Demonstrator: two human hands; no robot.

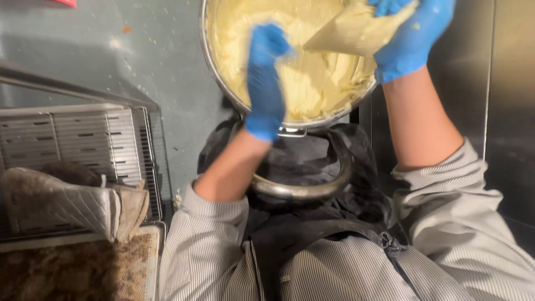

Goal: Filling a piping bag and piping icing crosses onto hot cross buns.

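A large metal mixing bowl (220, 72) at the top centre is filled with pale yellow cream (312, 83). My left hand (264, 83), in a blue glove, reaches into the bowl over the cream; it is blurred by motion, so I cannot see whether it holds anything. My right hand (412, 36), also in a blue glove, grips a cone-shaped piping bag (354, 30) smeared with the same cream, held over the bowl's far right side with its tip pointing left. Both of my sleeves are grey with fine stripes.
Below the bowl is a metal ring (304, 189) over dark fabric. At the left are perforated metal trays (83, 136), a quilted oven mitt (61, 203) and a baking tray with brown crumbs (78, 270). A steel panel (510, 111) stands at the right.
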